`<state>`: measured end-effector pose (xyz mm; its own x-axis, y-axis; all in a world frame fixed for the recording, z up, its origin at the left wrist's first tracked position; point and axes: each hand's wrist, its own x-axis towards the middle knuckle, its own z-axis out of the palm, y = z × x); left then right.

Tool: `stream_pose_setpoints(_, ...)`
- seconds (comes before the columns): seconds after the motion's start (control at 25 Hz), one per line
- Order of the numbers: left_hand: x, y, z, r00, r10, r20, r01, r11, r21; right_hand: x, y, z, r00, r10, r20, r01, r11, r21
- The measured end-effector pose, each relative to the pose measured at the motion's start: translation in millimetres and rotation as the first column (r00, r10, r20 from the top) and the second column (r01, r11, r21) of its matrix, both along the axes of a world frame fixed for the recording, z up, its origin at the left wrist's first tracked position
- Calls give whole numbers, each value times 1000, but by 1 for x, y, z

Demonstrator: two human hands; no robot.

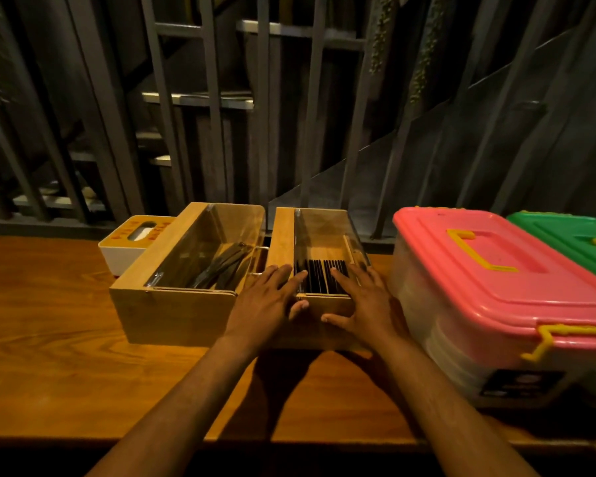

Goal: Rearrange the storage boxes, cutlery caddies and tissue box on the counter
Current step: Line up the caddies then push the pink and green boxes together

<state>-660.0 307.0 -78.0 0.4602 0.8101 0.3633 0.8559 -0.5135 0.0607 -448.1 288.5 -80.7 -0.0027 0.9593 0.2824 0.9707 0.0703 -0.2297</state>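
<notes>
Two wooden cutlery caddies with clear lids stand side by side on the wooden counter (pixel 49 339). The left caddy (pixel 172 315) holds metal cutlery. The right caddy (pixel 283 235) holds black chopsticks. My left hand (pixel 265 301) grips the right caddy's near left corner, fingers on top, thumb on its front. My right hand (pixel 365 301) grips its near right corner the same way. A white tissue box (pixel 117 253) with an orange top sits behind the left caddy. A clear storage box with a pink lid (pixel 489 270) stands to the right, a green-lidded box (pixel 572 235) beyond it.
Dark vertical metal bars (pixel 217 115) and a staircase run behind the counter's far edge. The pink-lidded box almost touches the right caddy. The counter's near edge (pixel 186 438) lies under my forearms.
</notes>
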Motion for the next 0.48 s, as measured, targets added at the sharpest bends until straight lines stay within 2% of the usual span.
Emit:
stream_pose_setpoints(0.2,2,-4,3,1000,11,-9,-11,1000,-6,-3,-4,2,1000,-15,-3,15,1000,-9)
stream_pose_setpoints(0.36,14,-24,14,998,50,-34,-51,999,-9,-7,-18,18,998,-23,56,30,991,-129)
stream_pose_setpoints(0.4,17,-30,16,999,51,-10,-51,999,-9,-6,-26,29,999,4,48,3,990,-138)
stream_pose_setpoints(0.48,20,-41,21,995,41,88,-40,999,-14,0,-46,55,994,85,-65,-88,995,-47)
